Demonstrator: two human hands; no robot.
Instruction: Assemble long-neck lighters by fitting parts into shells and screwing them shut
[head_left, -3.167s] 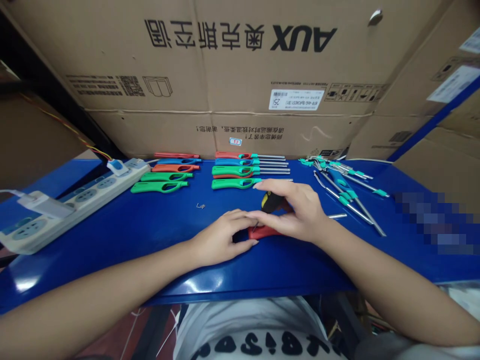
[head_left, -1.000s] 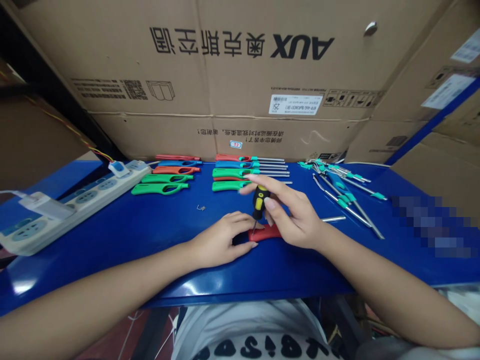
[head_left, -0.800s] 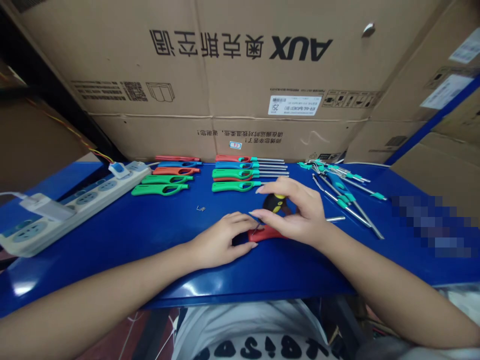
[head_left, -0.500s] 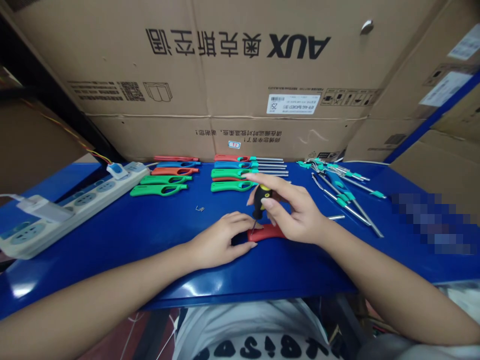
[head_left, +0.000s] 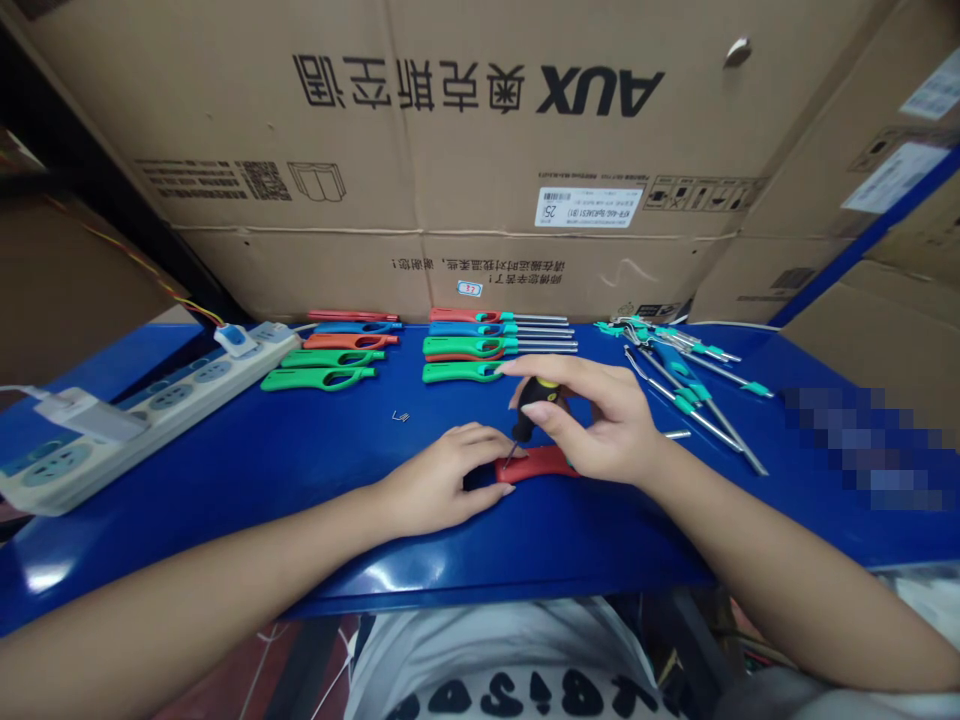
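Note:
A red lighter (head_left: pixel 541 463) lies flat on the blue table, its right end partly under my right hand. My left hand (head_left: pixel 439 482) grips its left end, with thumb on the near side and fingers on the far side. My right hand (head_left: pixel 604 420) is closed on a small black-and-yellow screwdriver (head_left: pixel 527 422). The screwdriver leans to the right, and its tip meets the red lighter near the left end. Several tiny screws (head_left: pixel 401 416) lie on the table beyond my left hand.
Behind stand finished-looking long lighters (head_left: pixel 465 347) in a stack and several coloured handle shells (head_left: pixel 319 379). Metal rods with teal parts (head_left: pixel 686 395) are heaped at the right. A power strip (head_left: pixel 161 410) runs along the left. A large cardboard sheet (head_left: pixel 480 150) walls off the back.
My right hand has shifted slightly right, and the screwdriver's handle leans further right. Its tip stays at the same end of the red lighter. My left hand has barely moved.

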